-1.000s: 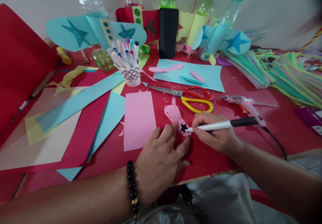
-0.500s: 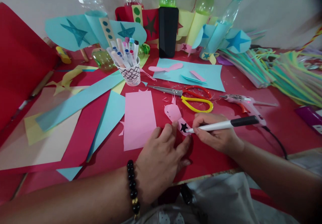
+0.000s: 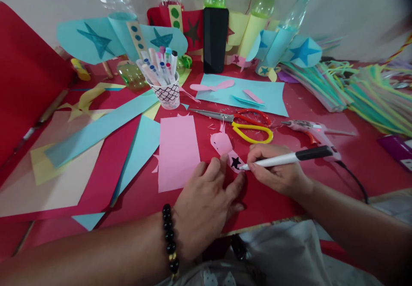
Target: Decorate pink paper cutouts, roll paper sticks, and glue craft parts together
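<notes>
In my right hand [image 3: 278, 170] is a white marker [image 3: 277, 161] with a black end, its tip touching the pink paper cutout [image 3: 221, 142] beside a filled black star [image 3: 235, 162]. My left hand [image 3: 206, 200] holds this cutout down on the red table, its fingertips at the near-left edge and the thumb by the bottom end. The cutout has a rounded head with small dark marks and thin fringes on top. A pink paper rectangle [image 3: 179, 153] lies left of it. Scissors [image 3: 230, 118] with one red and one yellow handle rest just beyond.
A cup of markers [image 3: 165, 95] stands behind the pink rectangle. At the right lies a pink glue gun [image 3: 310, 129] with a black cord. Blue card [image 3: 273, 95], a phone [image 3: 215, 41], decorated bottles and bundled pipe cleaners [image 3: 322, 88] line the back. Layered coloured paper [image 3: 74, 166] covers the left.
The marker has tilted very slightly, its black end a little higher and further right. Otherwise, both hands and the cutout stay in place.
</notes>
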`<action>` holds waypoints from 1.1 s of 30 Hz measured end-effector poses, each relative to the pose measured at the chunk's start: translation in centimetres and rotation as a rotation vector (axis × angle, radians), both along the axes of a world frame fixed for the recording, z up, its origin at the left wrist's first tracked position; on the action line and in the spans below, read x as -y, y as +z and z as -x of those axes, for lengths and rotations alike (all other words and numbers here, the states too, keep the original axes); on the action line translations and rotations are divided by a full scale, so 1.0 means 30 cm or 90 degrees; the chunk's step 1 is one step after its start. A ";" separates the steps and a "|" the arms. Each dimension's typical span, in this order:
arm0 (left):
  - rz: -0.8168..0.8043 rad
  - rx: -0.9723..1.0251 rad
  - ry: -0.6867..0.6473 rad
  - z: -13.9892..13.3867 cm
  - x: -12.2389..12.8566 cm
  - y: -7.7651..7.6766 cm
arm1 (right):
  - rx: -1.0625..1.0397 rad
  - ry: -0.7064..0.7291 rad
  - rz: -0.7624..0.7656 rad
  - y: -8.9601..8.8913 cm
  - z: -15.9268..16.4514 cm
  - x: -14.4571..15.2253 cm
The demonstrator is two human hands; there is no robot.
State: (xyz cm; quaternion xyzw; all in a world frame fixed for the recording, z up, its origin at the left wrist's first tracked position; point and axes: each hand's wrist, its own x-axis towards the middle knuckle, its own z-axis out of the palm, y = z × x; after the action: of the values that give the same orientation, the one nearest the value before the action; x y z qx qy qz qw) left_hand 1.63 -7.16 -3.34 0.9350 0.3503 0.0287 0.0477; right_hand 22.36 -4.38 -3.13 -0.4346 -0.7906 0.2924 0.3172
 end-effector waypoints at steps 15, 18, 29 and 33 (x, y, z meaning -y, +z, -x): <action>-0.012 0.013 0.001 0.002 0.001 -0.002 | -0.002 -0.038 -0.016 0.000 -0.002 0.002; -0.014 0.016 0.002 0.001 0.001 -0.001 | 0.002 -0.034 -0.011 -0.001 -0.004 -0.001; -0.023 0.004 0.009 0.001 -0.001 0.006 | -0.047 -0.045 0.004 0.005 -0.015 -0.012; -0.021 0.005 0.011 0.001 0.000 0.009 | -0.039 -0.017 0.010 0.008 -0.010 -0.010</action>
State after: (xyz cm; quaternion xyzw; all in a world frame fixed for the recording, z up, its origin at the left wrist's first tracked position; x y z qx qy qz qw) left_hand 1.59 -7.15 -3.06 0.9323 0.3580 0.0385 0.0336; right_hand 22.67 -4.07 -2.88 -0.4380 -0.7724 0.3077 0.3418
